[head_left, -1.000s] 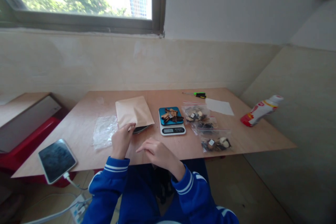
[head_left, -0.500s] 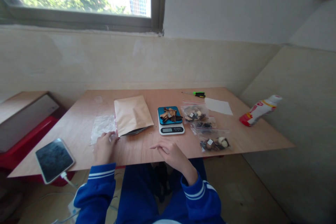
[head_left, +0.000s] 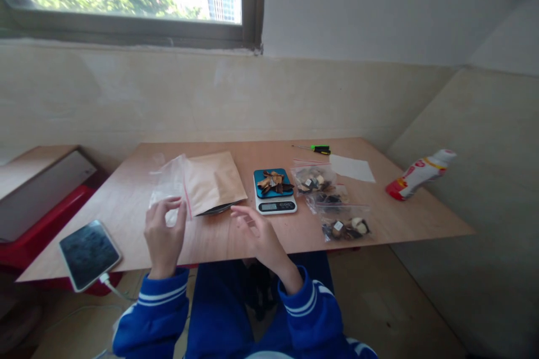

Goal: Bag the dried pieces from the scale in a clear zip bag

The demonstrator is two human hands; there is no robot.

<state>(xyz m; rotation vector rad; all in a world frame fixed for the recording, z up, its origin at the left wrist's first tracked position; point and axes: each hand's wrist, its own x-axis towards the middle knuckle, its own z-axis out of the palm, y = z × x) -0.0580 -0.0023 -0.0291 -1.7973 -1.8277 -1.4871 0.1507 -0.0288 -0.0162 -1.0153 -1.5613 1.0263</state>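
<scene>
My left hand [head_left: 165,230] pinches the edge of a clear zip bag [head_left: 167,179], which is raised off the table and has a red strip along its right side. My right hand [head_left: 259,235] hovers over the table's front part, its fingers spread and nothing in them. Between the hands lies a brown paper pouch [head_left: 214,179], its dark opening facing me. A kitchen scale [head_left: 275,207] stands to its right, with dried brown slices [head_left: 273,182] heaped on the blue top. The reading on its display is too small to make out.
Several zip bags of dried pieces [head_left: 345,228] lie right of the scale. Behind them are a screwdriver [head_left: 319,149] and white paper [head_left: 352,168]. A red and white bottle [head_left: 419,175] stands at far right. A plugged-in phone [head_left: 90,255] rests at the table's left edge.
My left hand has lifted the clear zip bag from the table. My right hand has moved left and slightly up, and its fingers have spread.
</scene>
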